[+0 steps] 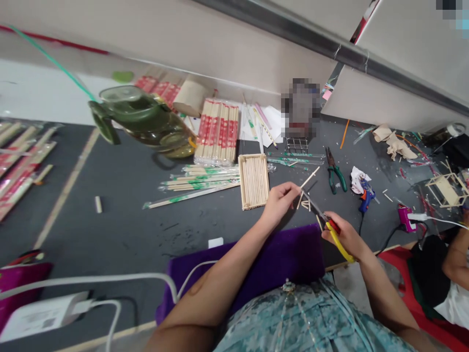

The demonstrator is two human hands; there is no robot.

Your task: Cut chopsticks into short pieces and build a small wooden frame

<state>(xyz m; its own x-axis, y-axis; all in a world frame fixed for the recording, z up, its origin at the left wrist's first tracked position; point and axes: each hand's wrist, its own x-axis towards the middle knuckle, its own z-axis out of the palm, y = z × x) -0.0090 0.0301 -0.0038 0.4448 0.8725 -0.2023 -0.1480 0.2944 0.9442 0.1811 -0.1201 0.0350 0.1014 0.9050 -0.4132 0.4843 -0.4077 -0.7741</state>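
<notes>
My left hand pinches a thin wooden stick that points up and to the right. My right hand is closed around scissors with red and yellow handles. Their metal blades reach up to the stick beside my left fingertips; whether they touch it I cannot tell. Short cut stick pieces lie on the table just below the blades. Left of my left hand is a shallow rectangular tray built of wooden sticks.
Wrapped chopsticks and a red-banded chopstick pack lie left of the tray, near a green pitcher. Pliers and a blue glue gun lie right. A white cable crosses the front; another person's arm is far right.
</notes>
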